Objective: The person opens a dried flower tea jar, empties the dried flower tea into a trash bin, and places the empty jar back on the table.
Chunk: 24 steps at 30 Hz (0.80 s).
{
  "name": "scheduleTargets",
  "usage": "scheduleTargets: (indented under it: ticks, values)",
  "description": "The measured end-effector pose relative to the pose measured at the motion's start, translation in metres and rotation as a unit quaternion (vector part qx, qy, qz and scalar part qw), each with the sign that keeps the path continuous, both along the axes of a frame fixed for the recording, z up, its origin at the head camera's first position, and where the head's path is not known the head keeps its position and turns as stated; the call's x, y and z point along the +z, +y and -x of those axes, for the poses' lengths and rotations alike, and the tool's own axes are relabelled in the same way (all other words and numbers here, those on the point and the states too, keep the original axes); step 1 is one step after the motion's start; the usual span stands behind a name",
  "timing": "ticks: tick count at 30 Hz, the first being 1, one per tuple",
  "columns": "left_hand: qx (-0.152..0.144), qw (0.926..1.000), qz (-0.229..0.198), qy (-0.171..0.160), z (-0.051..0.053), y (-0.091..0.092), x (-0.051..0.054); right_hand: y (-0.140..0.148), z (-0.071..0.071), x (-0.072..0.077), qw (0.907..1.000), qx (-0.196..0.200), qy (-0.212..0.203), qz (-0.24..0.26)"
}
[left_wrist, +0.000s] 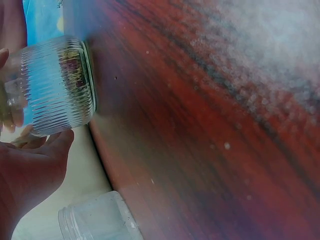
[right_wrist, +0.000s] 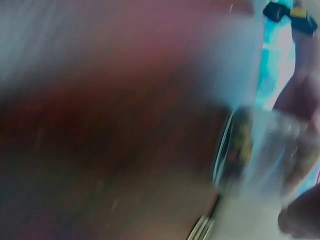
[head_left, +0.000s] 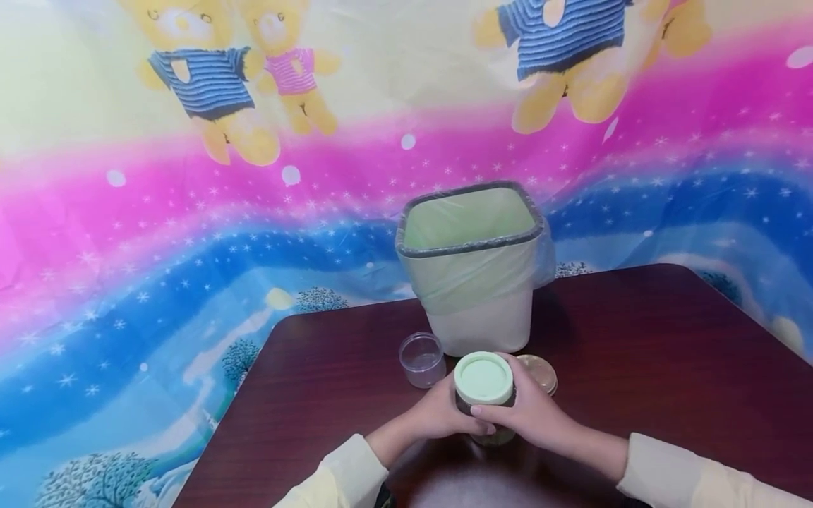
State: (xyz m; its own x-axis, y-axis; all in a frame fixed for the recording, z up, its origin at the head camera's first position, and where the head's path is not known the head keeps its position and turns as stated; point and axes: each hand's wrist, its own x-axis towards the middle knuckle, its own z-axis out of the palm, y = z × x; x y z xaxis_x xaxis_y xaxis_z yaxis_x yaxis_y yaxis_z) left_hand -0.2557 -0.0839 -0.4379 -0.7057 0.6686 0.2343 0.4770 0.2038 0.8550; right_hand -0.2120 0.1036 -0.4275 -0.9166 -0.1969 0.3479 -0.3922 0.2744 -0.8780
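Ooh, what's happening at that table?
Someone is holding a ribbed glass jar upright, with the left hand and the right hand around its sides. A pale green lid is on top, and dark bits show at the bottom. Behind it, on the dark wooden table, stands a waste bin with a plastic liner. To the left is a clear plastic tub with no lid on.

The clear jar (left_wrist: 55,90) you hold has glossy, finely ribbed walls, glass by its look, under a smooth, matt, plastic-looking lid (head_left: 484,377). Your bench (head_left: 343,395) shows streaky wood grain with a polished sheen. The bin (head_left: 485,331) looks smooth plastic, its liner (head_left: 479,279) thin, crinkled film. The tub (head_left: 422,363) is clear, shiny plastic; your sleeves (head_left: 349,469) are cloth.
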Motion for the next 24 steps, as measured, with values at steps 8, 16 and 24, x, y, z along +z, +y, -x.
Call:
scheduleTargets:
  ticks: [8,16,24]
  values:
    - [0.0,1.0,0.0,-0.004,0.0,-0.001,-0.002,0.024,0.028,-0.003,0.9852,0.167,0.035,-0.02]
    - [-0.013,0.9999,-0.004,0.0,0.001,-0.001,-0.001,0.033,0.039,-0.001,0.9695,0.242,0.033,-0.01]
    - [-0.007,0.9998,0.017,0.002,0.004,-0.001,0.0,0.029,0.028,0.002,0.9832,0.179,0.034,-0.008]
